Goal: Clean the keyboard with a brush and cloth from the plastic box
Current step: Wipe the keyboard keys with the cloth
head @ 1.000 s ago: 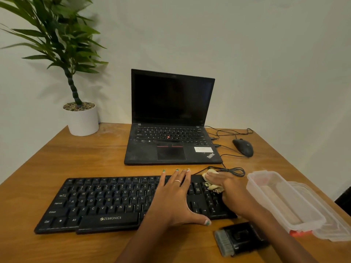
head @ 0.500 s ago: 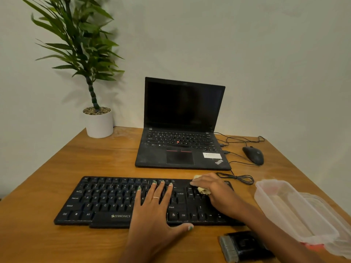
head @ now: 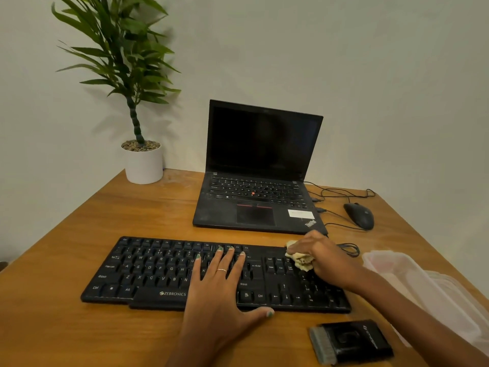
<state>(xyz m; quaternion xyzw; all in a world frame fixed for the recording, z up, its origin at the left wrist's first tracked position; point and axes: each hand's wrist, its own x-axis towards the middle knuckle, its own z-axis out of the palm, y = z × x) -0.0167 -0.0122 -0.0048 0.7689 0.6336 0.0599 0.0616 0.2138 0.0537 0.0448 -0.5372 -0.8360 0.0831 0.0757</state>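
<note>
My left hand (head: 222, 295) lies flat on the keyboard (head: 158, 271) — my right hand (head: 321, 256) grips the cloth (head: 300, 258), centre-right of frame.

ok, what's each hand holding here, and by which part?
Right hand grips the bunched yellow cloth around its middle, on the keyboard's right end. Left hand holds nothing, lying flat on the keys.

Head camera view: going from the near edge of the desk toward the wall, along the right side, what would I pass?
Brush → right hand gripping the cloth on the keyboard → mouse.
</note>
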